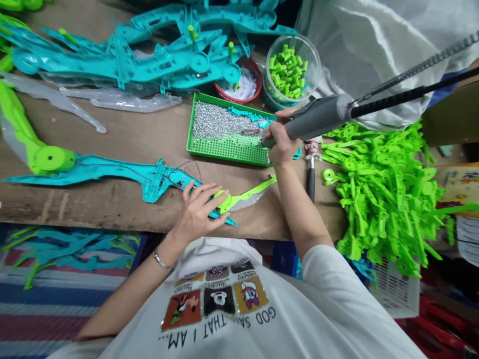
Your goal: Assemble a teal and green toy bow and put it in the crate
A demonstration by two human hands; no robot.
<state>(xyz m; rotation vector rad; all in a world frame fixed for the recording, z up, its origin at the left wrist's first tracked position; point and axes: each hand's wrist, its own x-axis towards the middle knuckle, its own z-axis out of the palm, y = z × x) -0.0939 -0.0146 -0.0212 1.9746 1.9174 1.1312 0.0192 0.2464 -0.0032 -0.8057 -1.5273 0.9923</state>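
Note:
My left hand (200, 207) lies palm down with spread fingers on the right end of a long teal plastic toy bow body (112, 167), touching a lime-green limb (247, 193) with a clear strip. Thin red and dark wires (179, 172) lie along the body beside my fingers. A second lime-green arm with a round hub (54, 158) is at its left end. My right hand (279, 139) is closed around a grey power screwdriver (318, 117) that hangs from a coiled spring and black cord. Its tip is over a green tray (224, 152) of small silver screws; the bit is hidden.
Teal bow bodies (157, 65) are piled at the back left. A tub of green pegs (290, 70) and a red basket (239, 82) stand behind the tray. Right of my arm lie a black-handled tool (311, 182) and a heap of lime-green parts (377, 194).

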